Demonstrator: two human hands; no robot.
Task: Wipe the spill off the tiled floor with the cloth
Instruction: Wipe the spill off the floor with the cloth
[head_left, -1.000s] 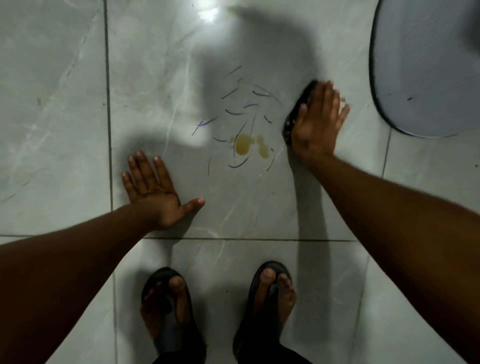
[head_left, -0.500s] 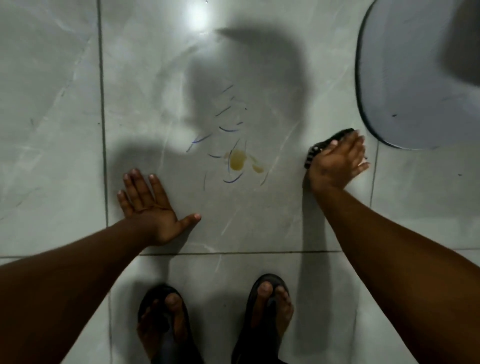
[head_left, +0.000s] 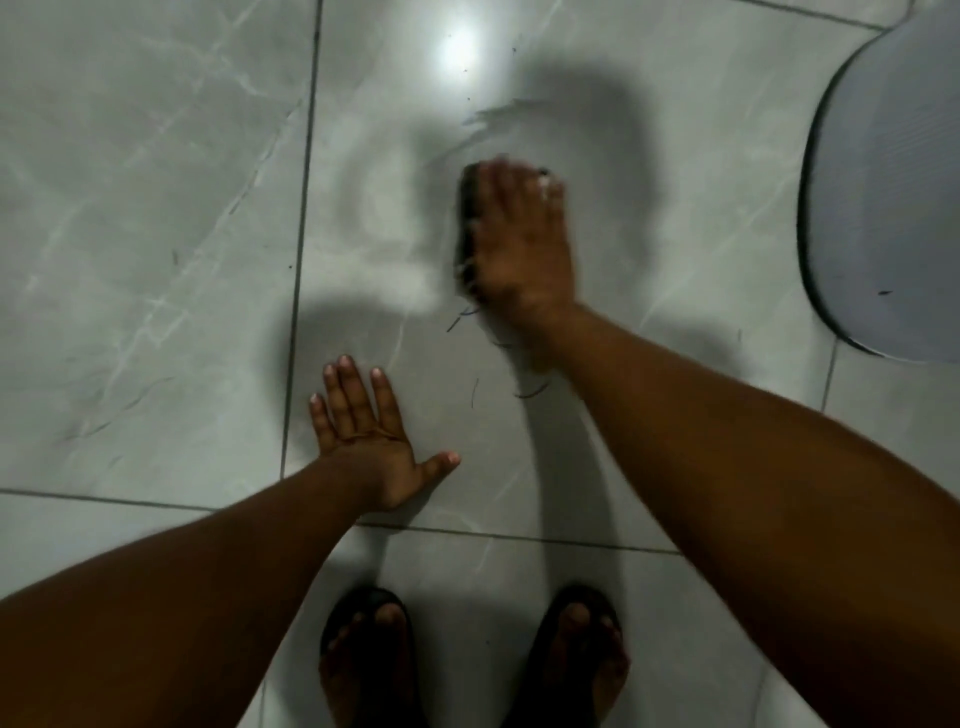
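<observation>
My right hand (head_left: 522, 247) presses flat on a dark cloth (head_left: 467, 218) on the grey tiled floor (head_left: 156, 208); only the cloth's left edge shows beside my fingers, and the hand is blurred. The yellowish spill is hidden under hand and cloth or gone; I cannot tell which. A few thin dark strands (head_left: 475, 389) lie on the tile near my wrist. A faint wet smear (head_left: 498, 111) streaks the tile beyond the cloth. My left hand (head_left: 371, 444) rests palm down on the floor, fingers spread, holding nothing.
A grey round-edged mat (head_left: 893, 208) lies at the right. My two feet in dark sandals (head_left: 369, 654) stand at the bottom of the view. Dark grout lines (head_left: 298, 260) cross the floor left of and below my hands.
My right hand slid the cloth left from beside the mat onto the place where the yellow spot and marks lay. The spot no longer shows. My left hand stayed planted.
</observation>
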